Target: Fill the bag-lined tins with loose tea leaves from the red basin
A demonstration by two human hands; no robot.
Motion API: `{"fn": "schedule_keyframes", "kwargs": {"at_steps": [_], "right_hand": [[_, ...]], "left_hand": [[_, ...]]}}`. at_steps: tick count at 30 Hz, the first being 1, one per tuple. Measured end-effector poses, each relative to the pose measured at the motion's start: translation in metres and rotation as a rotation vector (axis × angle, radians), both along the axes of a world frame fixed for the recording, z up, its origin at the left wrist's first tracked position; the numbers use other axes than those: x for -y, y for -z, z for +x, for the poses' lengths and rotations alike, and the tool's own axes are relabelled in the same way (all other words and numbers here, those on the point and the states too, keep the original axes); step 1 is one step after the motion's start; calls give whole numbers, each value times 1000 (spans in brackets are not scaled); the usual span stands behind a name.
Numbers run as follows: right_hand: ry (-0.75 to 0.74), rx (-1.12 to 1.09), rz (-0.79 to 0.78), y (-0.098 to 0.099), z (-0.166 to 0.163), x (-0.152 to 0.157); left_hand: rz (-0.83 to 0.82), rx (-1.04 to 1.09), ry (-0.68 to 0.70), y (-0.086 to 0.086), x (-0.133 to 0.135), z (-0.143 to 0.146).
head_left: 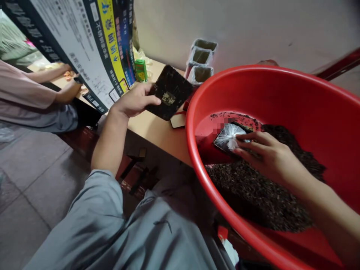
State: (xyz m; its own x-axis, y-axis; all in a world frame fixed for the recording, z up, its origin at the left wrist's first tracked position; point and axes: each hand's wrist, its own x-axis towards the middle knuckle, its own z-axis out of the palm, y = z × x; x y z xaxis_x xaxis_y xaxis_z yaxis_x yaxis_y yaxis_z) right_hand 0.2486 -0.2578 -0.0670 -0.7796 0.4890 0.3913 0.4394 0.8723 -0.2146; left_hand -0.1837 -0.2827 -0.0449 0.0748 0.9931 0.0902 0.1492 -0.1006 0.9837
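Black lid (170,92) sits pinched in my left hand (135,101) above the counter (157,129): light, stiff, best gripped at its edges. My right hand (264,155) presses the soft, crinkly bag (229,137) into the box in the basin (197,157).

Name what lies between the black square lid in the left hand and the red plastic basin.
In the head view, a small tan card lies on the wooden table between the lid and the basin.

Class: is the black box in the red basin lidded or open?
Open: the black box shows its clear bag liner; the left hand holds a black lid.
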Motion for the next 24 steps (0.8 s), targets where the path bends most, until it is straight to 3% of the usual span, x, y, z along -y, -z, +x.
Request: {"fn": "schedule_keyframes", "kwargs": {"at_steps": [3, 5, 6, 9, 12, 15, 18, 21, 24], "right_hand": [[16, -8, -46, 3, 2, -5], [48, -1, -39, 7, 6, -10], [72, -1, -25, 10, 8, -12], [118, -9, -57, 18, 18, -19], [90, -26, -194, 28, 27, -22], [52, -59, -257, 35, 31, -19], [46, -96, -260, 37, 28, -15], [65, -158, -294, 35, 23, -11], [176, -336, -450, 35, 19, -9]], "left_hand": [[249, 221, 58, -31, 9, 38], [364, 317, 136, -41, 4, 77], [346, 316, 158, -42, 0, 100], [208, 37, 147, -30, -16, 164], [94, -172, 206, -10, -27, 205], [-2, -466, 234, -2, -32, 213], [-56, -765, 256, -6, -32, 206], [-59, -864, 400, -13, -31, 202], [-55, -906, 458, -15, -33, 203]]}}
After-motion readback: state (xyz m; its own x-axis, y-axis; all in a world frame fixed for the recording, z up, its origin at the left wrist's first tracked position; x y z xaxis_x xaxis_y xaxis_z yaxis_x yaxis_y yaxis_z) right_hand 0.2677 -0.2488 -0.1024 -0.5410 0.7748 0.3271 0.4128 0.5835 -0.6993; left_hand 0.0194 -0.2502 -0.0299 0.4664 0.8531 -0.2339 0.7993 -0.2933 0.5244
